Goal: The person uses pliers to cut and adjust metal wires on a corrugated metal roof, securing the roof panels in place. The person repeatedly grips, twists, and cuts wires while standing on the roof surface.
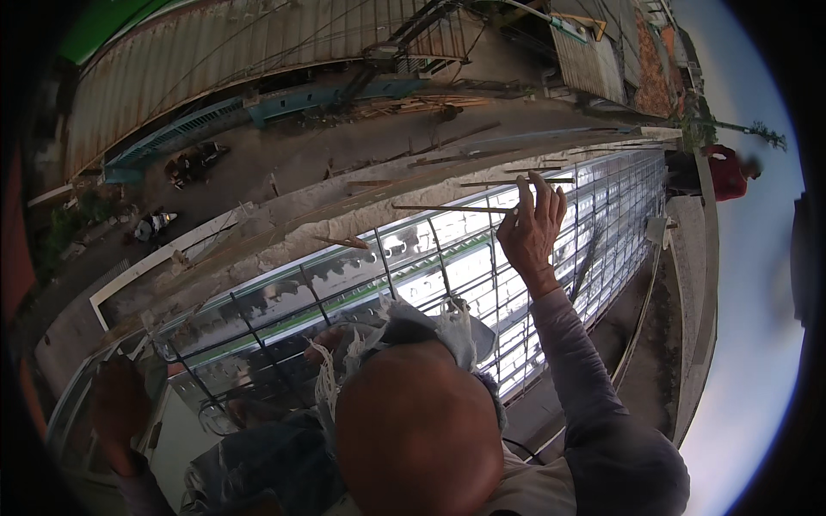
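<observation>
My right hand (pixel 535 225) reaches over the far edge of a steel mesh (pixel 439 258), with its thumb and fingers bent round the near end of a thin rusty steel rod (pixel 452 208). A second rusty rod (pixel 482 183) runs past its fingertips. Under the mesh lies shiny corrugated metal decking (pixel 413 284). At the lower left my left hand (pixel 120 400) is dark and blurred beside the mesh's near corner. Its fingers cannot be made out. My bent bare knee (pixel 420 421) shows through torn jeans (pixel 258 464) in front of the mesh.
A rough concrete ledge (pixel 318 225) with more rods poking out borders the decking. Far below is a street with a motorcycle (pixel 196 163) and a scooter (pixel 155 225), beside a corrugated roof (pixel 215 69). A person in red (pixel 727 176) is by the low wall (pixel 710 258) at right.
</observation>
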`<move>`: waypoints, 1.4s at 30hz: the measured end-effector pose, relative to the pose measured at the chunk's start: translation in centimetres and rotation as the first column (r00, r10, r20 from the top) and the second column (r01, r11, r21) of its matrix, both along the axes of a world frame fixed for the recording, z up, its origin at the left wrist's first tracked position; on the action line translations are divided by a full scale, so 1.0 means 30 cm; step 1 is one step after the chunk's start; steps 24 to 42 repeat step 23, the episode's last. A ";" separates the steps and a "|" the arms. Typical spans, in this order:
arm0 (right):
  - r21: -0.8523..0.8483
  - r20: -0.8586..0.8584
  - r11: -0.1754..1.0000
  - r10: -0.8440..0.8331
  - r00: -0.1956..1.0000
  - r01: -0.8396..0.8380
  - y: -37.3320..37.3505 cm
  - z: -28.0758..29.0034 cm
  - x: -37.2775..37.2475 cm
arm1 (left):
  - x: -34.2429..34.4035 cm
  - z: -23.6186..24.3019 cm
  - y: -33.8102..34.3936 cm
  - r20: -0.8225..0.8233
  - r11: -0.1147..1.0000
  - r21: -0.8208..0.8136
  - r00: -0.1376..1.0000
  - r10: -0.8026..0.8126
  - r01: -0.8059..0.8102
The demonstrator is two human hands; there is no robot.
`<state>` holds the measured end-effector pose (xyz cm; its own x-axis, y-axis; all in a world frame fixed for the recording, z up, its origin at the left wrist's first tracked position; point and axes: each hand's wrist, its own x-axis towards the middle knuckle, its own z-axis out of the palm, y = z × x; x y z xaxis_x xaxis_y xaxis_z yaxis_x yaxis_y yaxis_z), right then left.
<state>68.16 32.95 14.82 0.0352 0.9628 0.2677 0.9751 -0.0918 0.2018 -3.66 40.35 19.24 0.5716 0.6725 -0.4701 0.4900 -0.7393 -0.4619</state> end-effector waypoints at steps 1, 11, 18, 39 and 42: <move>-0.086 0.082 0.996 0.013 0.997 -0.006 0.040 0.058 0.015 | 0.015 0.001 0.017 -0.003 0.995 -0.073 0.997 0.071 -0.071; -0.423 0.327 0.894 -0.003 0.945 0.150 0.098 0.232 0.048 | 0.046 -0.010 -0.008 0.329 0.976 -0.067 0.919 0.217 -0.206; -0.477 0.315 0.879 0.169 0.934 0.002 0.094 0.305 0.045 | 0.077 -0.004 0.050 0.183 0.854 -0.290 0.851 0.493 -0.432; -0.509 0.291 0.861 0.164 0.943 0.007 0.089 0.298 0.050 | 0.079 0.005 0.075 0.048 0.793 -0.374 0.844 0.535 -0.481; -0.509 0.291 0.861 0.164 0.943 0.007 0.089 0.298 0.050 | 0.079 0.005 0.075 0.048 0.793 -0.374 0.844 0.535 -0.481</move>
